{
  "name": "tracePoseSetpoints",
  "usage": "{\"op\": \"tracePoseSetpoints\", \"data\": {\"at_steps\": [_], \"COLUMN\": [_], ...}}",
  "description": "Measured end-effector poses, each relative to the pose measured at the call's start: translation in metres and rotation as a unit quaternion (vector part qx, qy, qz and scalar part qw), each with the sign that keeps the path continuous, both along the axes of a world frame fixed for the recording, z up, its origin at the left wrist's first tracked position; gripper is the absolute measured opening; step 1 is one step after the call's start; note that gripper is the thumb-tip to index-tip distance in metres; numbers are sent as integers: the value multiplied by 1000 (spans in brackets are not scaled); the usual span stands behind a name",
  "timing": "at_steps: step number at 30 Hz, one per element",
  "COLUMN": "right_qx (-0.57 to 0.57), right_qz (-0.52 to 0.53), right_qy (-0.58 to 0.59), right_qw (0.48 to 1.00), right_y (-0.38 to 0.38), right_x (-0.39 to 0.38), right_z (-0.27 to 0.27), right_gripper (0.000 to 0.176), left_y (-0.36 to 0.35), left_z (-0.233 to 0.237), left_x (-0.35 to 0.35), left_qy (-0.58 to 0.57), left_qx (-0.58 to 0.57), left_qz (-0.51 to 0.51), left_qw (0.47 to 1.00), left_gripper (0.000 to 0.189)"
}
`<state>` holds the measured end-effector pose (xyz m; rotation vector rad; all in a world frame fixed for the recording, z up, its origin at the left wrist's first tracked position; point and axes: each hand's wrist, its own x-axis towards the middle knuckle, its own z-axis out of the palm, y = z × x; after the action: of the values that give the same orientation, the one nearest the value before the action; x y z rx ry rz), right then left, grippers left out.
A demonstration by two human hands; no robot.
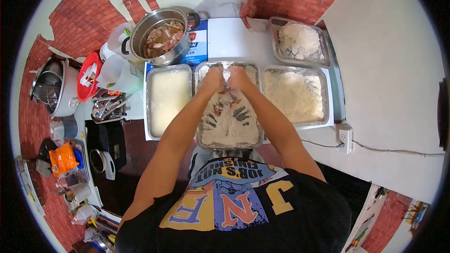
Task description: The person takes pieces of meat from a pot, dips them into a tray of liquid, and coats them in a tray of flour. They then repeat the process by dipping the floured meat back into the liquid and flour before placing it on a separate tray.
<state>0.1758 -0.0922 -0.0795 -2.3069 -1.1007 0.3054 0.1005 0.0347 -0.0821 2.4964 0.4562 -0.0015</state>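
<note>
Both of my hands are at the far end of the middle metal tray [229, 143], which holds white flour [229, 131]. My left hand [213, 79] and my right hand [240, 79] sit close together, a small gap between them, with their fingers down in the flour and hidden. Reddish-brown bits, perhaps flour-coated meat, show in the flour [220, 104] just below my wrists. Finger-shaped prints mark the flour nearer to me. To the left stands a tray of pale, creamy liquid [168, 98]; on the right, a tray of yellowish flour [295, 94].
A steel pot [161, 56] with raw meat pieces in liquid stands behind the left tray. At the back right is a tray [300, 62] with a floury mound. A red basin [89, 77], clear pitcher [119, 75] and utensils [108, 107] crowd the left. A wall outlet [346, 138] is at right.
</note>
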Motion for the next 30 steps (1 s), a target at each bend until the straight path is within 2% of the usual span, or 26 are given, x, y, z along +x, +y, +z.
{"op": "tracePoseSetpoints", "data": {"at_steps": [2,5,8,10,11,13,14,17,19,20,22,26,28,30], "right_qx": [47,28,-123,-99,-87,-145,-173,-155,-53,-2,-17,-46,-9,31], "right_qz": [18,29,29,50,59,19,-2,43,12,-3,-6,28,27,6], "right_qy": [-13,54,89,79,75,97,104,-5,-44,-64,-69,-95,-47,30], "right_qw": [999,998,988,991,992,984,979,987,998,998,997,994,999,999], "right_y": [-4,-17,-30,-50,-59,-66,-69,-72,-78,-80,-79,-76,-78,-81], "right_x": [6,-4,-20,-29,-34,-49,-52,-56,-67,-71,-69,-65,-59,-49], "right_z": [3,35,36,41,42,70,79,31,13,9,9,29,43,48], "right_gripper": [25,29,37,41,44,48,51,47,44,43,41,41,39,36], "left_y": [4,-4,-18,-23,-26,-35,-39,-49,-50,-48,-47,-46,-43,-45], "left_z": [5,29,40,43,46,61,58,28,-8,-12,-15,-13,-17,-21], "left_x": [-1,-21,-55,-74,-81,-94,-98,-101,-104,-101,-98,-93,-93,-95], "left_qy": [-4,20,37,23,15,0,5,-20,-79,-72,-59,-74,-58,-94], "left_qx": [-40,-75,-84,-125,-133,-150,-126,-39,36,60,107,105,120,115], "left_qz": [39,80,56,5,14,30,17,-37,-69,-77,-87,-67,-84,-69], "left_qw": [998,994,994,992,991,988,992,998,994,993,989,989,988,987], "left_gripper": [20,23,29,34,37,42,44,50,52,52,53,58,56,48]}}
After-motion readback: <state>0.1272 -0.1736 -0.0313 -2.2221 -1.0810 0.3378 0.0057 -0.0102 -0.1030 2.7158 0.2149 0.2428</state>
